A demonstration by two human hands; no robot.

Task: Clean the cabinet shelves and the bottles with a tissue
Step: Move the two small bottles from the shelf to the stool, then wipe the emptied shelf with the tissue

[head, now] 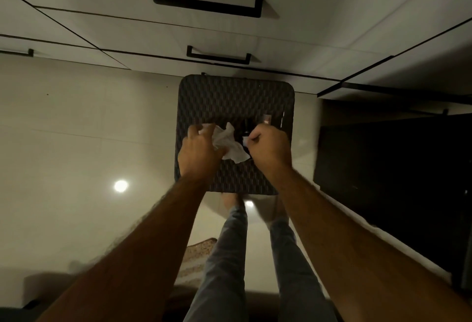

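Bottle [246, 130]: small, dark, mid-frame above the stool [235, 99]; looks light, rigid, probably slippery; best held round the body.
Right hand [268, 145]: fingers curled round the bottle.
Left hand [199, 150]: fingers pinch the soft, crumpled tissue [229, 145].
Label: pale, unreadable.

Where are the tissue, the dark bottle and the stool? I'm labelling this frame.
tissue [228, 144], head view, crumpled middle.
dark bottle [247, 127], head view, upper body.
stool [235, 94], head view, bare woven seat.
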